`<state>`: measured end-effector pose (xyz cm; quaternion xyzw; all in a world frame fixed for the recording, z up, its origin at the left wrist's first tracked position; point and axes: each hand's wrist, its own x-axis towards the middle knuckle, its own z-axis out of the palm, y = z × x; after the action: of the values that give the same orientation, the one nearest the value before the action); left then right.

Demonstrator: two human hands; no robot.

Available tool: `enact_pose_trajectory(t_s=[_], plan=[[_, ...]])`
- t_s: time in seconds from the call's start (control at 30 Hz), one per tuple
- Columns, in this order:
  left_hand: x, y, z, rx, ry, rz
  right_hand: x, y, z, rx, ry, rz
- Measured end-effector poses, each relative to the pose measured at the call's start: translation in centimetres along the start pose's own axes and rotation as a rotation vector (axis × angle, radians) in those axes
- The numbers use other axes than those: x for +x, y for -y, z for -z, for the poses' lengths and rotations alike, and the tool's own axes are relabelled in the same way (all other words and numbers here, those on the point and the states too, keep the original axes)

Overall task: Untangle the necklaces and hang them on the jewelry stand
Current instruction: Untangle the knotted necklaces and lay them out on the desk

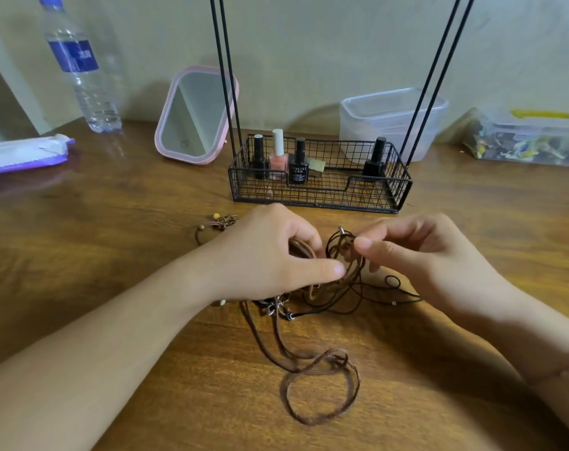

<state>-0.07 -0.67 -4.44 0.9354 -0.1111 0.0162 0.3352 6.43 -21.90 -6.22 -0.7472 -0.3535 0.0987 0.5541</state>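
Note:
A tangle of cord necklaces lies on the wooden table in front of the jewelry stand, a black wire basket with tall black rods. The brown cord necklace trails toward me in a loop. A thin black cord necklace with a metal flower pendant is mixed into it. My left hand grips a bunch of brown cord. My right hand pinches a black cord loop near a small metal end. A beaded piece sticks out behind my left hand.
Several nail polish bottles stand in the stand's basket. Behind it are a pink mirror, a clear plastic tub and a water bottle. A wipes pack lies far left, a lidded box far right.

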Motion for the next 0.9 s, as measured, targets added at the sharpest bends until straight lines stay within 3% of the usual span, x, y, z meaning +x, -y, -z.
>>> enact_pose_trajectory(t_s=[0.23,0.57,0.77,0.9], plan=[[0.2,-0.2,-0.5,-0.08,0.017,-0.026,-0.3,0.4,-0.2,-0.107,0.092,0.132],[0.1,0.0,-0.6,-0.126,-0.006,-0.065,-0.7,1.0,-0.3,-0.411,-0.063,0.203],[0.1,0.1,-0.5,-0.081,0.003,-0.057,-0.6,1.1,-0.3,-0.3,-0.124,0.145],[0.2,0.4,0.1,-0.101,-0.037,-0.055,-0.4,0.9,0.1,-0.111,-0.078,0.076]])
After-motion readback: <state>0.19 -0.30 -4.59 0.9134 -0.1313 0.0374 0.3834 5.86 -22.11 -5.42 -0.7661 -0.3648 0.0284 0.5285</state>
